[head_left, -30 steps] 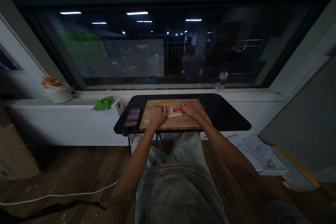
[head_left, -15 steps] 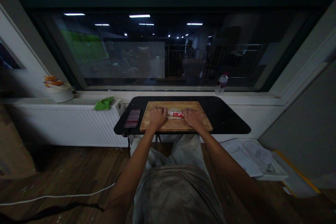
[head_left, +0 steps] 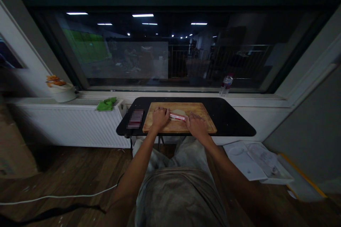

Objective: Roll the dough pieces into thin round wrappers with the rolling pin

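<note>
A red-and-white printed tube [head_left: 178, 117] lies across a thin, pale, flat piece of dough [head_left: 179, 112] on the wooden cutting board [head_left: 181, 127]. My left hand [head_left: 160, 117] is closed around the tube's left end. At the other end, my right hand [head_left: 195, 123] grips it, fingers bent over the board and nearer to me than the left. The tube slants, with its right end lower in view. Both of its ends are hidden by my hands, and part of the dough is covered by the tube.
Under the board is a small black table [head_left: 231, 120]. A blurred flat item [head_left: 135, 119] lies to the board's left. Beyond are a radiator [head_left: 80, 124] with a green cloth [head_left: 106, 104], a white tub [head_left: 62, 93] and a bottle [head_left: 226, 84] on the sill. An open white box [head_left: 255, 159] sits at floor level, right.
The tube has tilted, its right end coming toward me with my right hand. More of the dough shows on the tube's far side. My left hand stays about where it was.
</note>
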Demonstrator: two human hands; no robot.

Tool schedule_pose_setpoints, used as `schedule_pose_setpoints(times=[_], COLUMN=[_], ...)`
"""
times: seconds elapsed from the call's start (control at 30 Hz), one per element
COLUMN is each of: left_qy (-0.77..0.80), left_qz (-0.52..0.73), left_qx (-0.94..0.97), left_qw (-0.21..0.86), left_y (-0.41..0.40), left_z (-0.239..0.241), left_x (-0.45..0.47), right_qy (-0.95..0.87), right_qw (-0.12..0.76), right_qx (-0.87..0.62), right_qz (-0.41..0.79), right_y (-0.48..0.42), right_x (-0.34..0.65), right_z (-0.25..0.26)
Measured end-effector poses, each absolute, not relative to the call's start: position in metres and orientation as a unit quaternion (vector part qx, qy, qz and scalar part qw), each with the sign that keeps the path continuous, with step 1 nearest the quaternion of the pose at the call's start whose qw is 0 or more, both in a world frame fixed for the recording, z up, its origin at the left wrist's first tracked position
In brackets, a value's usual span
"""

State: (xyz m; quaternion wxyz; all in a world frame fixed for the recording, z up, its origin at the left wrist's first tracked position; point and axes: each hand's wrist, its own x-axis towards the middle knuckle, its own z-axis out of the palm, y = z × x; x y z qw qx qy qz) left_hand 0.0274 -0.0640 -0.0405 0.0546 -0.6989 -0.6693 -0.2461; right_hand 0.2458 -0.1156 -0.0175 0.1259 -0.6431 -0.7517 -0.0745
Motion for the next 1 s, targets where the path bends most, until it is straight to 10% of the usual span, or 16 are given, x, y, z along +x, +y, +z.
schedule_pose_setpoints(times=[1.0], left_qy=[-0.674], left_qz=[-0.212], left_qx=[-0.707], left_qw=[0.040], left_y=[-0.067], left_z=[-0.036], left_x=[0.026], right_qy=[-0.819], right_qw=[0.074], right_qx=[-0.564], right_qz=[-0.066], right_y=[-0.074], right_x=[0.260], right_z=[-0.011])
